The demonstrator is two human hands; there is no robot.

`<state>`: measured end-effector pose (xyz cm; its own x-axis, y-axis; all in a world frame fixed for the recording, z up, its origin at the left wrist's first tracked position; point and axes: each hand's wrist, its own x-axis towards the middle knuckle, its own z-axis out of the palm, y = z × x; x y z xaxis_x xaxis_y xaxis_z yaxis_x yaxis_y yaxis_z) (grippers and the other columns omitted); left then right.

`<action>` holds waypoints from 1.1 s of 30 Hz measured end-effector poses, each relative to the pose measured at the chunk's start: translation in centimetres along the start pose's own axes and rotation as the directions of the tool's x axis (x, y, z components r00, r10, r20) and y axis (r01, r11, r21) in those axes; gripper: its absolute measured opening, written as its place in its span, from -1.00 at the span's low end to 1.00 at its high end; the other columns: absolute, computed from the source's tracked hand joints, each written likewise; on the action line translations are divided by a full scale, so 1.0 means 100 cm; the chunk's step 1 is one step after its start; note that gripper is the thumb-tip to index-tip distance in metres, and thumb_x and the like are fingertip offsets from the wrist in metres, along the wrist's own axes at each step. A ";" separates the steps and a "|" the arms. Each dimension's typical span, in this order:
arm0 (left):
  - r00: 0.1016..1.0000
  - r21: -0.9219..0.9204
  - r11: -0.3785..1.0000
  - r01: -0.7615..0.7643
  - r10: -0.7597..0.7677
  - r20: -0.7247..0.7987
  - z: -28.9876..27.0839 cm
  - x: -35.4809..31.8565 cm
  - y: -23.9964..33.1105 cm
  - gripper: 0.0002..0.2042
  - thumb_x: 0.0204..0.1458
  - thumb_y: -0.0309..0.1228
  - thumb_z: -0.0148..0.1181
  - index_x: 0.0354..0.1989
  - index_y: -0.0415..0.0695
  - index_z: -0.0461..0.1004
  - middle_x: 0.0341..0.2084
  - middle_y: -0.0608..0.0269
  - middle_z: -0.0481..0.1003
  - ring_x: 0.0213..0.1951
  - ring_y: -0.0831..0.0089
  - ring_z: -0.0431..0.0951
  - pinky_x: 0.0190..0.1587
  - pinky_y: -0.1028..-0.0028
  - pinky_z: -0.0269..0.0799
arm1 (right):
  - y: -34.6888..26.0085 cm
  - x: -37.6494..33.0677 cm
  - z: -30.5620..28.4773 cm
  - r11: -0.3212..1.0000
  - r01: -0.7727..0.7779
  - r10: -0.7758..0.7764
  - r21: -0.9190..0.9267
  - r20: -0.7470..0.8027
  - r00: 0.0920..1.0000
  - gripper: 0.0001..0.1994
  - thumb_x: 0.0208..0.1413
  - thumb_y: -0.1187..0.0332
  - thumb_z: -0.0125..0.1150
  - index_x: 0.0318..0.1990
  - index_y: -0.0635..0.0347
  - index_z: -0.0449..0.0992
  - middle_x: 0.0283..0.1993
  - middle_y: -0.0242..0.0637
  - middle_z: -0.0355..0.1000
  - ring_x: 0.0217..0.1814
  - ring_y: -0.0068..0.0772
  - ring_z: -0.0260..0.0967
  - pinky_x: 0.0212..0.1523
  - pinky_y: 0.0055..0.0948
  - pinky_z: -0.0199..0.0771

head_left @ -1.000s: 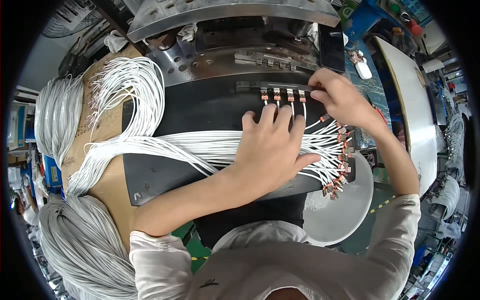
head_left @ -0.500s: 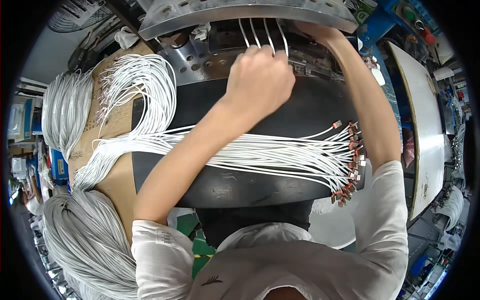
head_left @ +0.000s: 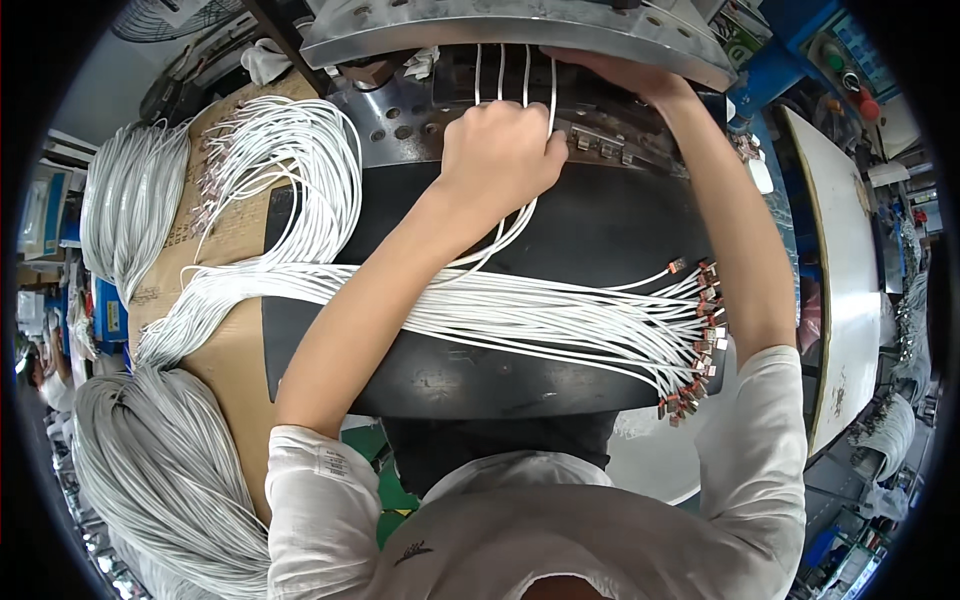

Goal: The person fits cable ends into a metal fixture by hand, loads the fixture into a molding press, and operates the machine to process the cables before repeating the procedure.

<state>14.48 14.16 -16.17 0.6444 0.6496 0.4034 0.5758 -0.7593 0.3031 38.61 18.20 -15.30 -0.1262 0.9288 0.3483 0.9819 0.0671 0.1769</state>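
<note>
My left hand is closed around several white cables, which run side by side from beneath the thick metal plate of a machine down into my fist. Below the fist their loops curve back toward a wide bundle of white cables lying across the black work surface. My right hand reaches in under the plate from the right, beside the rightmost held cable. Its fingers are mostly hidden there. Small metal connectors with orange-red parts end the bundle at the right.
Coiled grey-white cables and another hank lie on the left, by brown cardboard. A metal fixture sits under the machine. To the right stand a white board and a blue control box with buttons.
My left hand has shifted slightly left and down, still gripping the cables, and their loops now show below it. My right hand reaches a little farther left under the plate. The view has shifted slightly.
</note>
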 end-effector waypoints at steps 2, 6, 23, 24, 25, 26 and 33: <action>0.998 -0.026 0.999 0.019 -0.018 0.061 0.003 0.003 0.012 -0.73 -0.08 -0.27 0.33 -0.57 -0.25 0.53 -0.63 0.01 0.53 -0.47 0.08 0.63 -0.52 0.22 0.56 | -0.002 -0.009 0.000 0.989 -0.024 0.034 0.149 -0.067 0.997 -0.71 0.21 0.24 0.11 0.01 0.14 0.48 -0.01 -0.18 0.45 0.00 -0.21 0.39 0.01 -0.26 0.40; 0.987 0.093 0.992 -0.088 0.100 -0.126 -0.008 -0.001 0.021 -0.72 -0.06 -0.23 0.36 -0.43 -0.23 0.54 -0.57 0.04 0.53 -0.44 0.10 0.61 -0.44 0.21 0.57 | -0.029 -0.040 -0.013 0.885 0.009 0.088 0.465 -0.186 0.978 -0.57 0.19 0.27 0.24 0.17 0.26 0.46 0.12 -0.04 0.46 0.14 -0.09 0.40 0.15 -0.27 0.38; 0.408 -0.659 -0.385 0.646 -0.556 0.724 -0.016 -0.397 0.004 -0.71 0.29 -0.11 0.01 -0.21 -0.11 0.43 -0.52 0.39 0.38 -0.52 0.59 0.31 -0.50 0.51 0.10 | -0.215 -0.477 -0.018 -0.864 -0.232 0.266 0.447 0.797 0.542 -0.52 0.33 -0.02 -0.09 0.14 0.19 0.41 0.08 -0.24 0.47 0.11 -0.28 0.39 0.10 -0.22 0.37; 0.341 -0.706 -0.403 0.583 -0.667 0.662 -0.010 -0.390 0.002 -0.75 0.29 -0.14 0.00 -0.23 -0.08 0.41 -0.53 0.40 0.37 -0.53 0.59 0.30 -0.51 0.50 0.09 | -0.215 -0.479 -0.006 -0.839 -0.209 0.330 0.502 0.776 0.537 -0.53 0.32 0.00 -0.09 0.13 0.18 0.42 0.09 -0.25 0.47 0.13 -0.28 0.39 0.13 -0.20 0.35; 0.343 -0.707 -0.401 0.583 -0.667 0.662 -0.009 -0.384 0.003 -0.75 0.29 -0.14 0.00 -0.23 -0.08 0.41 -0.53 0.40 0.37 -0.53 0.59 0.30 -0.51 0.50 0.09 | -0.215 -0.483 0.001 -0.810 -0.188 0.392 0.556 0.751 0.531 -0.54 0.30 0.01 -0.09 0.12 0.17 0.43 0.09 -0.26 0.46 0.15 -0.27 0.38 0.16 -0.19 0.34; 0.333 -0.716 -0.420 0.557 -0.677 0.656 -0.010 -0.379 0.005 -0.79 0.29 -0.22 0.00 -0.26 -0.09 0.40 -0.53 0.39 0.37 -0.52 0.59 0.31 -0.50 0.50 0.11 | -0.216 -0.489 0.004 -0.809 -0.187 0.393 0.557 0.750 0.532 -0.54 0.30 0.01 -0.09 0.12 0.17 0.43 0.09 -0.26 0.46 0.15 -0.27 0.38 0.16 -0.19 0.34; 0.295 -0.725 -0.427 0.540 -0.711 0.638 -0.018 -0.370 0.011 -0.85 0.25 -0.27 0.02 -0.20 -0.07 0.39 -0.48 0.38 0.41 -0.52 0.55 0.35 -0.49 0.48 0.18 | -0.213 -0.474 -0.003 -0.838 -0.178 0.320 0.516 0.728 0.607 -0.47 0.33 0.03 -0.13 0.25 0.24 0.36 0.27 -0.15 0.36 0.34 -0.16 0.26 0.37 -0.16 0.16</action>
<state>-9.58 -10.77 -29.18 0.1017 0.7551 -0.6476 -0.2630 0.6482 0.7146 23.60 -27.40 -35.34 0.3399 0.8502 -0.4021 -0.7271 -0.0337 -0.6857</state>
